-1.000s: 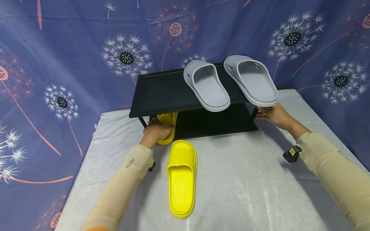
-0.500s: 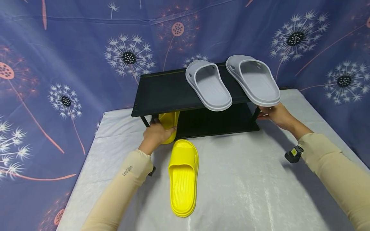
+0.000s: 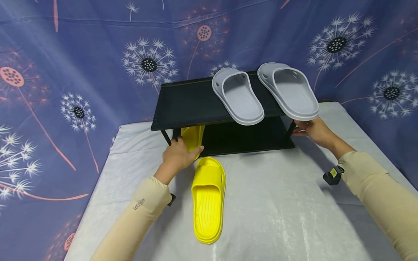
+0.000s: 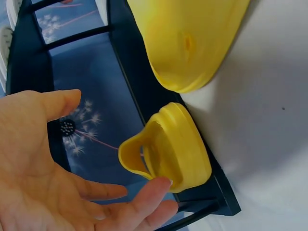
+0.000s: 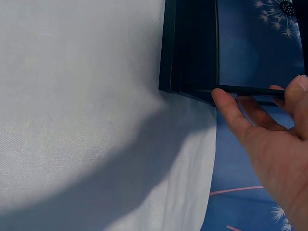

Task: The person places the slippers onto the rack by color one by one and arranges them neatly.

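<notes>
A black two-tier shoe rack (image 3: 186, 105) stands against the patterned cloth. One yellow slipper (image 3: 192, 137) lies on its lower shelf at the left end, partly covered by the upper shelf and my left hand (image 3: 179, 156). In the left wrist view, that hand (image 4: 53, 178) has its fingers spread, with one fingertip beside the slipper's edge (image 4: 190, 154); whether they touch I cannot tell. My right hand (image 3: 316, 132) holds the rack's right side post, as the right wrist view shows with fingers (image 5: 236, 115) around the thin bar. A second yellow slipper (image 3: 208, 206) lies on the white-covered surface in front.
Two grey slippers, a left one (image 3: 243, 105) and a right one (image 3: 297, 96), sit on the upper shelf, their heels over its front edge. Blue dandelion-print cloth (image 3: 98, 54) hangs behind and at the sides. White cloth (image 3: 277, 203) covers the table.
My left hand has loosened from the slipper on the lower shelf and drawn back slightly toward me. The right hand stays at the rack post. The head view has shifted a little.
</notes>
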Action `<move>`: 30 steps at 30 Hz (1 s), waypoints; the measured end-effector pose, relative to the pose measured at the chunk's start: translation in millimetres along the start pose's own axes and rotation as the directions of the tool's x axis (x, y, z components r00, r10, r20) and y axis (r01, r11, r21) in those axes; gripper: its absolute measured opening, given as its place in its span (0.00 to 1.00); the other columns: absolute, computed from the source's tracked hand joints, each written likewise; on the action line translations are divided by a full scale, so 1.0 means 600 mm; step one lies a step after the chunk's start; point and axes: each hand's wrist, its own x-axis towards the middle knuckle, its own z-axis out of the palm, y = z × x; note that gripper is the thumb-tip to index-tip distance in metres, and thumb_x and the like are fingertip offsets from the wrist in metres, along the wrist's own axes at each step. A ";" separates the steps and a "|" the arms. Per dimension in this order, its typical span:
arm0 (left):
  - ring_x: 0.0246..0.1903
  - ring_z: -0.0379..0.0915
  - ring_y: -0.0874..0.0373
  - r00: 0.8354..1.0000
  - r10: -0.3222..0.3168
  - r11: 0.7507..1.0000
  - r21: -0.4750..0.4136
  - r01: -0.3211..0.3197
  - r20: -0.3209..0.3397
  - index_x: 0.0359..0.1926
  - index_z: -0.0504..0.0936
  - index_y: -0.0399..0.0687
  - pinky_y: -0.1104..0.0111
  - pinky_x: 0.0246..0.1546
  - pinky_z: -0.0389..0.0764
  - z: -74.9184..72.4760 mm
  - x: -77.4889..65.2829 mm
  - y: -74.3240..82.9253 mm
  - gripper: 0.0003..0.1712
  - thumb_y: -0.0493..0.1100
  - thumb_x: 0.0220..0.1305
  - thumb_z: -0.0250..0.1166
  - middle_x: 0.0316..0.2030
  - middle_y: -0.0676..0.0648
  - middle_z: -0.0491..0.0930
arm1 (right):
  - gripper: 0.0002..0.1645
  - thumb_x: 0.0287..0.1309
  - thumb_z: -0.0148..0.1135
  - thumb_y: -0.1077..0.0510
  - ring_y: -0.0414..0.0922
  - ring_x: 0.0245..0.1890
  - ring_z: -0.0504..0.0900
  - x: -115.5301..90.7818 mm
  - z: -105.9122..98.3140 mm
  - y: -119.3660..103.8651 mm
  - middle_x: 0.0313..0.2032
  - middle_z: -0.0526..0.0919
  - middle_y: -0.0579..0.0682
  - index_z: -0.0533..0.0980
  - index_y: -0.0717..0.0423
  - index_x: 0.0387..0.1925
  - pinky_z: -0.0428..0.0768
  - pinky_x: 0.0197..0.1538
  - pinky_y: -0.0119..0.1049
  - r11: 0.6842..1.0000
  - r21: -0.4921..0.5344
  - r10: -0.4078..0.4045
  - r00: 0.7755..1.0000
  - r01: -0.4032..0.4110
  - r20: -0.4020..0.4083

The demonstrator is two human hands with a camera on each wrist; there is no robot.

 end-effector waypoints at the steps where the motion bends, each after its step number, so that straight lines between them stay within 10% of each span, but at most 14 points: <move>1: 0.53 0.70 0.33 1.000 0.006 1.000 0.003 -0.006 0.000 0.71 0.53 0.34 0.47 0.52 0.75 -0.002 -0.003 0.000 0.62 0.80 0.54 0.49 0.64 0.30 0.61 | 0.20 0.68 0.45 0.72 0.42 0.35 0.82 0.002 0.000 0.000 0.43 0.75 0.41 0.73 0.45 0.46 0.84 0.38 0.33 1.000 -0.006 -0.004 1.000 0.004 0.002; 30: 0.51 0.73 0.37 0.997 0.068 0.998 0.015 -0.069 0.019 0.69 0.60 0.37 0.48 0.47 0.78 -0.008 -0.077 0.009 0.60 0.81 0.52 0.52 0.60 0.33 0.67 | 0.21 0.67 0.45 0.74 0.43 0.33 0.82 0.003 -0.004 0.010 0.44 0.75 0.42 0.73 0.46 0.46 0.85 0.36 0.36 0.999 -0.039 -0.019 1.000 0.019 0.004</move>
